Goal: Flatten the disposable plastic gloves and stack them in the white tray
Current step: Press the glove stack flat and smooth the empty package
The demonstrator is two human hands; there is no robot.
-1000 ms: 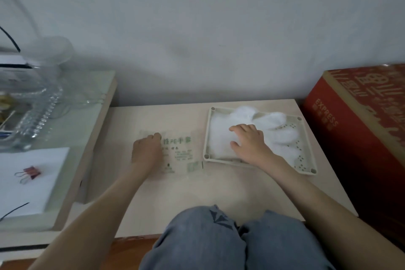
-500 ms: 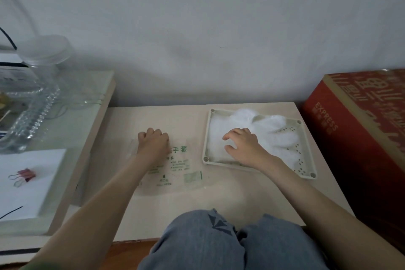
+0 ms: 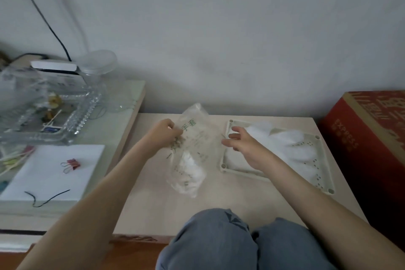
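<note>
The left hand (image 3: 163, 136) pinches the glove bag (image 3: 192, 151); the right hand (image 3: 245, 147) is spread, holding nothing.
The bag's long axis runs wall-to-person, bulging end nearest.

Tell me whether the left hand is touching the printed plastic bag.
Touching. Head view: the left hand pinches the printed plastic bag at its left edge.
</note>
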